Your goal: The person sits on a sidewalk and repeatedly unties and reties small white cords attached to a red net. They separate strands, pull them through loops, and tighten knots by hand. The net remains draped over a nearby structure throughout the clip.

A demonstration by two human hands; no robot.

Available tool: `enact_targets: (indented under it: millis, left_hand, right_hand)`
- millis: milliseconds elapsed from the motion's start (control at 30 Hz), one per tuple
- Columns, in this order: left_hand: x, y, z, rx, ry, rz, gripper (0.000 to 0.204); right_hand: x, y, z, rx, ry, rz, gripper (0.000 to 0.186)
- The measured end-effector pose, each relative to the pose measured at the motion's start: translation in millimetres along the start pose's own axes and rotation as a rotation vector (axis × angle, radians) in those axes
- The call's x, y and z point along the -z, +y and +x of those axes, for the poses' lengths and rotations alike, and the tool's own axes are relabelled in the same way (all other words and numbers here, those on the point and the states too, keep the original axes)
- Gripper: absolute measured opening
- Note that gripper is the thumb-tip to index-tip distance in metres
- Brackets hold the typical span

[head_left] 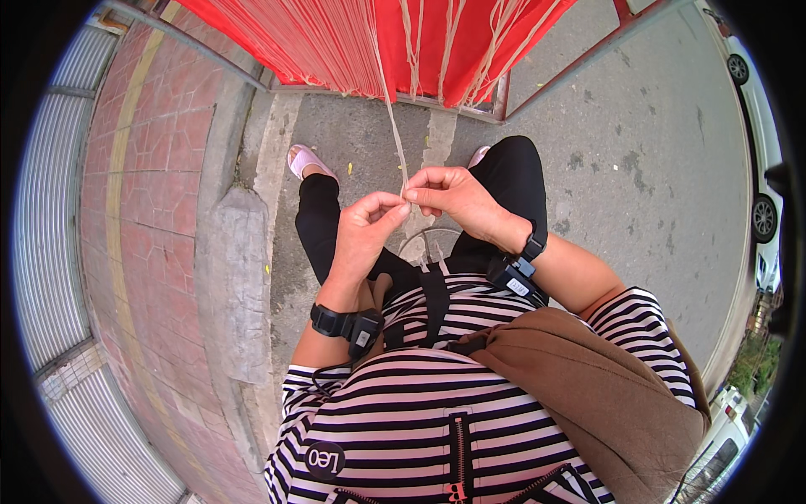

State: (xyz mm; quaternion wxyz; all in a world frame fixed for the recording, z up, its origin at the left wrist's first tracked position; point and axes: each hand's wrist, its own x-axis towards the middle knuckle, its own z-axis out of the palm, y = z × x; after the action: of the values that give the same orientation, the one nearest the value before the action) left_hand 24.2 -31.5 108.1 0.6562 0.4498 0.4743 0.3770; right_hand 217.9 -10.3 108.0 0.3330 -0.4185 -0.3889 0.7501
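Observation:
A bundle of pale threads (393, 130) runs down from a red cloth (392, 50) stretched on a frame in front of me. My left hand (367, 228) is closed, thumb and forefinger pinching the lower end of the threads. Just right of it and slightly higher, my right hand (453, 197) is closed on the same threads, its fingertips almost touching the left ones. Whether the threads are knotted between the fingertips is hidden. Many fine threads (311, 42) hang closely side by side over the cloth's left part; looser bunches (449, 42) hang on its right.
A metal frame (546, 88) borders the cloth, with bars running out to both sides. Left of my legs lies a stone kerb (243, 286), then red paving (159, 202) and a corrugated shutter (59, 210). Parked cars (762, 168) stand at the far right.

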Motion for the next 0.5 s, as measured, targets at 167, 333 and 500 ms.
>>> enact_targets:
  millis: [167, 333, 500]
  left_hand:
    - [0.5, 0.4, -0.1, -0.004, 0.015, -0.009, 0.008]
    - [0.7, 1.7, -1.5, 0.002, 0.030, 0.003, 0.007]
    - [0.5, 2.5, -0.7, -0.023, 0.045, -0.009, 0.008]
  right_hand:
    - [-1.7, -3.1, -0.8, 0.012, -0.006, -0.035, 0.014]
    - [0.4, -1.4, -0.4, 0.010, -0.011, -0.031, 0.014]
    - [3.7, 0.8, 0.0, 0.014, -0.014, -0.038, 0.015]
